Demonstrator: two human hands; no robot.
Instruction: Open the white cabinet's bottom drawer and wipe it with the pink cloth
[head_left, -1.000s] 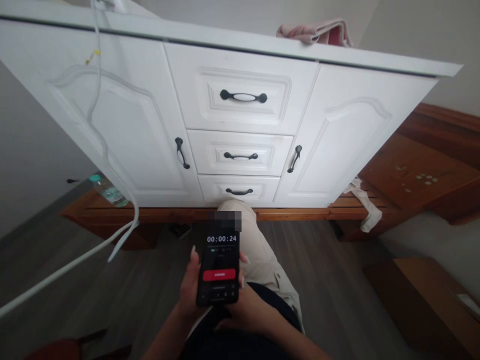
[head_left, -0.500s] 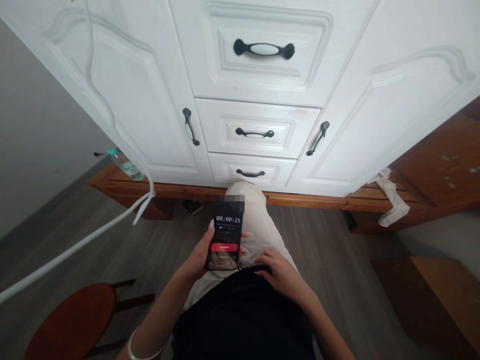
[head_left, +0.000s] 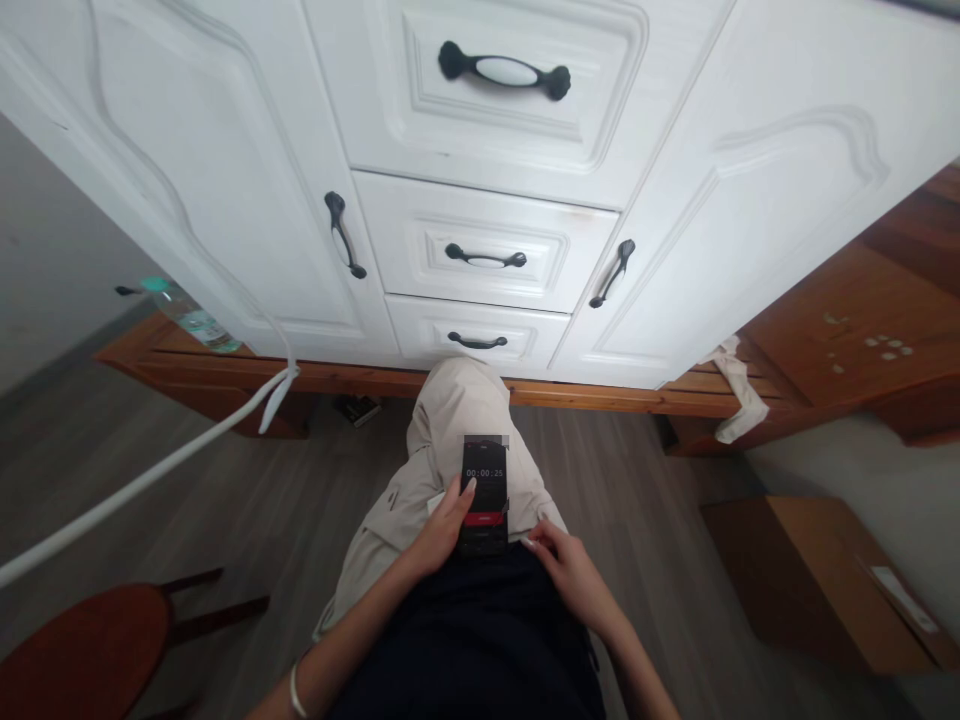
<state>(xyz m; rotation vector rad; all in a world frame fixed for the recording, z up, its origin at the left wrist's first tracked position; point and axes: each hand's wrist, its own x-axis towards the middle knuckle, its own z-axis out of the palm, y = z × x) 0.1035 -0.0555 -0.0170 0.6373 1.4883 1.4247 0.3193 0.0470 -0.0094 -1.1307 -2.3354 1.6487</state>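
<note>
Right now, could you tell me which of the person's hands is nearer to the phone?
Left. The left hand grips the phone along its left edge, while the right hand rests on the lap just below and right of it, fingertips near its corner.

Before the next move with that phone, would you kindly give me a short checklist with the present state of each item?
1. Left hand grips the phone along its left edge: ok.
2. Phone screen faces up and is lit, showing a timer and a red bar: ok.
3. Right hand holds nothing, fingertips beside the phone's lower right corner: ok.
4. Whether the phone rests on the beige trouser leg or is held just above it: cannot tell.
5. White cable hangs to the left, apart from both hands: ok.
6. Cabinet drawers ahead are shut: ok.
</note>
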